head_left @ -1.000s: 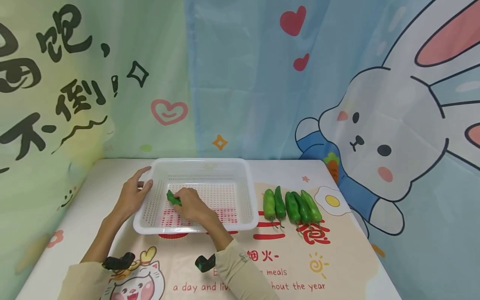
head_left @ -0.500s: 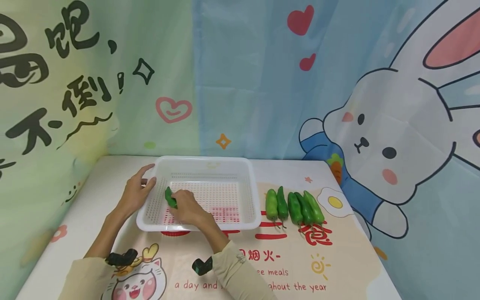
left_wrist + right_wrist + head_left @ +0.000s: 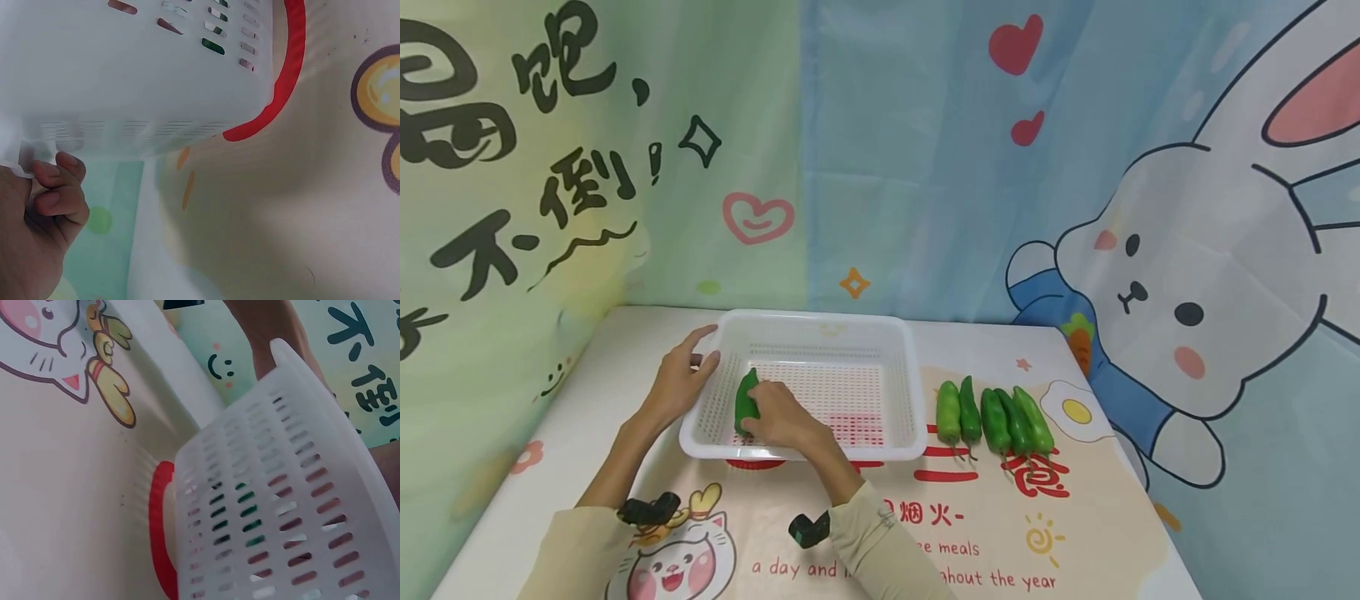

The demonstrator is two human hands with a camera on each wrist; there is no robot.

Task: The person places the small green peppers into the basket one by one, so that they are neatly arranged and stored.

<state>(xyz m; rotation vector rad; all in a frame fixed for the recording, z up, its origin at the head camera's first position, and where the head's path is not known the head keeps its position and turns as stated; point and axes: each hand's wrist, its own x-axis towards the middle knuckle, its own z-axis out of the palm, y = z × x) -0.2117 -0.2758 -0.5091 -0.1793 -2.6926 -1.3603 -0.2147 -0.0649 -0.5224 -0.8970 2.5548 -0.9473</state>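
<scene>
A white perforated plastic basket [image 3: 917, 383] stands on the table. At its left rim my left hand [image 3: 677, 379] grips the edge, thumb toward the inside; in the left wrist view the lower fingers [image 3: 62, 194] curl under the rim. Inside the basket, near its left wall, my right hand [image 3: 786, 414] holds a green pepper [image 3: 747, 400] between thumb and fingers. The pepper lies roughly lengthwise, tip toward the back, partly hidden by the hand. Green shows through the basket's slots [image 3: 250, 515] in the right wrist view, where the right hand is mostly hidden.
Several green peppers [image 3: 996, 421] lie side by side on the table to the right of the basket, stems toward the front. A printed mat [image 3: 820, 525] covers the table. A patterned curtain [image 3: 910, 208] hangs behind the table's back edge.
The green pepper has turned from slanted to nearly straight front to back, and more of it shows. My right hand shifted slightly with it. The left hand stays at the rim.
</scene>
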